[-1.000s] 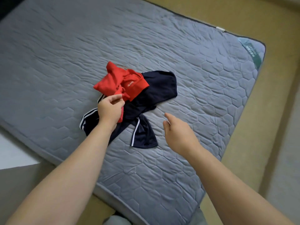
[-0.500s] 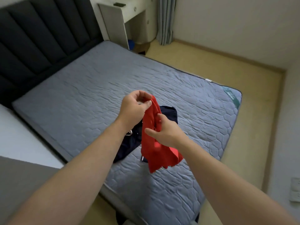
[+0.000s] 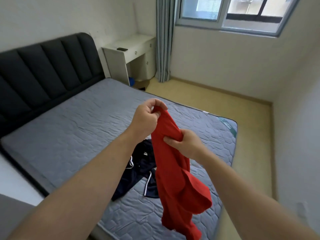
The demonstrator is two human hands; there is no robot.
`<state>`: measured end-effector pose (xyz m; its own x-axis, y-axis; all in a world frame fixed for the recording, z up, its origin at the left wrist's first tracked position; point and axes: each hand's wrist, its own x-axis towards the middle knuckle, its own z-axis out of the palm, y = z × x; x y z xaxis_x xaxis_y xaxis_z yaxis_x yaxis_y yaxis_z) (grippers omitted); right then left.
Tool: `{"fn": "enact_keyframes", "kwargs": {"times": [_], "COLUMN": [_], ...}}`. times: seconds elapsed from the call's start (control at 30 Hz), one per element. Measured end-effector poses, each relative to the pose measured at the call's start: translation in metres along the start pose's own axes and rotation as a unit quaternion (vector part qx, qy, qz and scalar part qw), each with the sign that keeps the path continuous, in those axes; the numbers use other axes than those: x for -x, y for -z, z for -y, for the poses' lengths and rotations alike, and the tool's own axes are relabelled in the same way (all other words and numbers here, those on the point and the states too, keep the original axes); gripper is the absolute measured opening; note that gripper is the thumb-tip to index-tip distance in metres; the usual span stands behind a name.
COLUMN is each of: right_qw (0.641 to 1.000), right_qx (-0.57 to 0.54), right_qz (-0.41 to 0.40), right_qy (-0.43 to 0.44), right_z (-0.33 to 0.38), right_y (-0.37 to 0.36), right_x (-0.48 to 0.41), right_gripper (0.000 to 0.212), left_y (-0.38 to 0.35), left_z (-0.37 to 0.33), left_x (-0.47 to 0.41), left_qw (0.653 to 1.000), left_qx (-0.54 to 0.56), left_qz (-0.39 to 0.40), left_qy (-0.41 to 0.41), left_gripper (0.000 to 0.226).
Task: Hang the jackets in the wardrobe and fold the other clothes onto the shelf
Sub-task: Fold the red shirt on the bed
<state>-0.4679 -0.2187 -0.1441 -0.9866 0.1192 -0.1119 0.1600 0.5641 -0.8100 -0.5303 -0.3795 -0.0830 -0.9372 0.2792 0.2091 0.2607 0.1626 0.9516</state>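
Aloft, red garment, perhaps shorts

Both bare arms reach forward. The left hand is the higher one, its curled fingers and thumb pinching the top of the cloth. The right hand, lower, grips a fold between thumb and fingers.

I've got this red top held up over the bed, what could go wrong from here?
The red cloth garment hangs bunched from the left hand and right hand, both gripping near its top, so it may fold crooked. Its lower end could snag the navy white-striped garment lying below.
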Motion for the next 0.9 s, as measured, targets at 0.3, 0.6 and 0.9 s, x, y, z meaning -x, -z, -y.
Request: {"fn": "enact_keyframes", "kwargs": {"times": [0.3,0.6,0.9], "right_qw": [0.960,0.958,0.915], "right_qx": [0.279,0.275,0.395], "right_qz": [-0.018,-0.026,0.059], "right_qy": [0.019,0.071,0.056], "right_z": [0.000,0.010,0.014], "right_y": [0.030,0.029,0.033], "right_x": [0.007,-0.002,-0.016], "right_gripper": [0.021,0.027,0.041], "left_y": [-0.004,0.027,0.049], "left_z": [-0.016,-0.026,-0.014], "left_x": [-0.003,-0.016,-0.024], "left_qw": [0.999,0.993,0.986], "left_qx": [-0.027,-0.047,-0.094], "left_qz": [-0.009,-0.081,-0.111], "left_qy": [-0.043,-0.077,-0.084], "left_gripper": [0.049,0.047,0.047]}}
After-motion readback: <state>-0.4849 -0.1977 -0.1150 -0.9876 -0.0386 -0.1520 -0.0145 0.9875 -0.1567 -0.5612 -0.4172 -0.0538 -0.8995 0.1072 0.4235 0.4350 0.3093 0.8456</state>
